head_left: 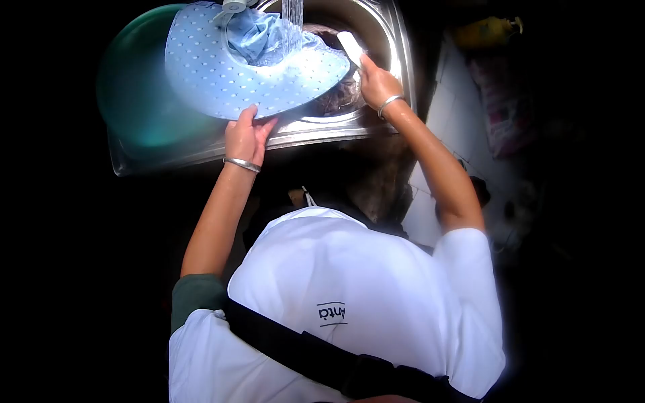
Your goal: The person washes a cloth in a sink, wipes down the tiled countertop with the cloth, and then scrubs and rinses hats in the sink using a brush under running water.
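Observation:
A light-blue sun hat (222, 80) with small white spots and a wide brim spreads over the sink's bowl and the green basin beside it. My left hand (247, 138) pinches the near edge of the brim, thumb on top. My right hand (379, 84) grips a white oblong object (349, 47) just off the brim's right end; its underside is hidden. Running water (291, 30) falls onto the hat from above. Dark brown cloth (341, 97) lies in the round bowl of the steel sink (401, 40), partly covered by the hat.
A large green basin (134, 87) sits on the sink's left side. The faucet (235, 5) shows at the top edge. On the right are white tiles (440, 121), a yellow pump bottle (485, 32) and a pink package (500, 107). Surroundings are very dark.

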### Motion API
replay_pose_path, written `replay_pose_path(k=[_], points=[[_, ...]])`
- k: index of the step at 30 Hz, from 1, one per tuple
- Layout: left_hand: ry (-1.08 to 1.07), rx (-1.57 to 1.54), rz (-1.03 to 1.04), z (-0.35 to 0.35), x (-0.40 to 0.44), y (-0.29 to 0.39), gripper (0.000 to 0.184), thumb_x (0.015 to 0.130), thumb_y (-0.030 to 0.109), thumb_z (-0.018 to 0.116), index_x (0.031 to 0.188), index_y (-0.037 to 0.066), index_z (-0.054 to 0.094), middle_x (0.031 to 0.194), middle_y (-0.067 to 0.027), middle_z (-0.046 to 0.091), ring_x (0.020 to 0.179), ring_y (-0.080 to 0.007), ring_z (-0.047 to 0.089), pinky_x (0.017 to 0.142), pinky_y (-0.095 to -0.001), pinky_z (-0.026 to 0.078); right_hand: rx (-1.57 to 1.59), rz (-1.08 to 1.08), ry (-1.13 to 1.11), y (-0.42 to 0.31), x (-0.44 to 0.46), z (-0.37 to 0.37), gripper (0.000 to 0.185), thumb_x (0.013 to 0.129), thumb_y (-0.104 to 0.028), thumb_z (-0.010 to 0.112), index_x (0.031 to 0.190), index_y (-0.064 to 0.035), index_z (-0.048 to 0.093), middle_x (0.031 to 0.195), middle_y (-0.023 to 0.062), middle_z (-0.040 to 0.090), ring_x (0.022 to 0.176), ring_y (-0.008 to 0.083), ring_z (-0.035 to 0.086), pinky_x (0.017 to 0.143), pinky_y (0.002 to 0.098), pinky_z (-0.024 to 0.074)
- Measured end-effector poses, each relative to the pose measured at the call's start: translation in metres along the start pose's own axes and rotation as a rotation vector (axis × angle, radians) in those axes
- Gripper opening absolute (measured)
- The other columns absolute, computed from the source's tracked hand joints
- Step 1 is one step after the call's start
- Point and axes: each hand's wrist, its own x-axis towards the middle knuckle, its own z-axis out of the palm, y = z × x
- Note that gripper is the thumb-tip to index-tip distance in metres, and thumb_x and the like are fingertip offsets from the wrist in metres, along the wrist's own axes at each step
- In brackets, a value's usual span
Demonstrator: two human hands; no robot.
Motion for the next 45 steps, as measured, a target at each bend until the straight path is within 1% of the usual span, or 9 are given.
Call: replay_pose_path(k=[6,16,19,24,28,32,39,43,45], points=[[-0.099,-0.203,0.014,-0.002,0.003,-0.004,0.030,0.090,0.013,0.049,0.114,-0.003,0.044,0.115,-0.0149,0.050,0.107,-0.0265,0.049,0.095,-0.0442,0.041,1.027,0.293,-0.021,0.000,-0.005,0.037,0.037,0.077,-0.027,0.063,0.090,0.0067,0.058,0.065,0.0074,0.057,0.053,0.0138,0.053,0.050,0.0266,0.0427],[-0.346,-0.447,-0.261,0.042,0.000,-0.065,0.048,0.087,0.027,0.055,0.124,0.002,0.037,0.123,-0.0200,0.042,0.117,-0.0291,0.040,0.102,-0.0419,0.031,1.635,0.519,-0.281,-0.018,0.008,0.034,0.010,0.083,-0.013,0.054,0.079,-0.0046,0.050,0.059,0.0003,0.042,0.041,0.0101,0.040,0.036,0.0258,0.0329],[-0.375,-0.588,-0.291,0.068,0.032,-0.095,0.049,0.087,0.028,0.055,0.122,-0.002,0.037,0.122,-0.0213,0.044,0.115,-0.0300,0.042,0.101,-0.0401,0.034,1.538,0.505,-0.297,-0.017,0.008,0.031,0.012,0.086,-0.015,0.051,0.080,-0.0045,0.050,0.060,0.0005,0.043,0.041,0.0096,0.038,0.035,0.0251,0.0310],[-0.198,-0.603,-0.230,0.074,0.058,-0.110,0.039,0.093,0.024,0.042,0.121,-0.003,0.038,0.120,-0.0205,0.046,0.111,-0.0320,0.047,0.099,-0.0420,0.037,0.490,-0.117,0.142,-0.021,-0.029,0.007,0.037,0.088,-0.023,0.044,0.114,0.0028,0.043,0.081,0.0298,0.058,0.073,0.0436,0.059,0.070,0.0465,0.0454],[-0.174,-0.637,-0.260,0.073,0.057,-0.110,0.040,0.094,0.028,0.041,0.118,-0.004,0.039,0.112,-0.0170,0.050,0.104,-0.0307,0.049,0.095,-0.0393,0.040,0.002,-0.074,-0.311,-0.052,-0.079,-0.016,0.050,0.088,-0.020,0.043,0.134,-0.0042,0.028,0.087,0.0290,0.058,0.079,0.0438,0.057,0.074,0.0485,0.0432],[-0.109,-0.666,-0.269,0.076,0.047,-0.107,0.048,0.093,0.033,0.041,0.124,-0.004,0.034,0.124,-0.0209,0.041,0.116,-0.0339,0.040,0.104,-0.0417,0.029,-0.158,0.140,-0.259,-0.010,-0.010,0.008,0.046,0.092,-0.027,0.034,0.127,0.0023,0.036,0.094,0.0241,0.061,0.088,0.0383,0.059,0.077,0.0456,0.0459],[-0.160,-0.679,-0.226,0.069,0.055,-0.115,0.045,0.094,0.032,0.037,0.127,0.001,0.033,0.127,-0.0165,0.041,0.118,-0.0328,0.039,0.103,-0.0411,0.029,-0.189,-0.116,-0.247,-0.041,-0.066,-0.026,0.042,0.089,-0.028,0.039,0.121,-0.0010,0.043,0.077,0.0272,0.060,0.073,0.0390,0.061,0.067,0.0495,0.0458],[-0.152,-0.584,-0.217,0.066,0.048,-0.107,0.050,0.092,0.030,0.046,0.128,-0.002,0.031,0.133,-0.0216,0.034,0.126,-0.0328,0.029,0.105,-0.0447,0.023,1.118,0.292,-0.307,-0.007,-0.033,-0.046,0.037,0.095,-0.026,0.031,0.112,0.0017,0.048,0.059,0.0045,0.052,0.057,0.0159,0.058,0.067,0.0315,0.0513],[-0.140,-0.524,-0.411,0.066,0.040,-0.095,0.048,0.091,0.027,0.047,0.127,-0.002,0.031,0.131,-0.0252,0.034,0.125,-0.0350,0.030,0.105,-0.0436,0.024,1.508,0.170,-0.320,0.007,-0.024,-0.051,0.039,0.096,-0.026,0.023,0.112,0.0038,0.044,0.065,0.0107,0.057,0.066,0.0257,0.063,0.064,0.0332,0.0535]])
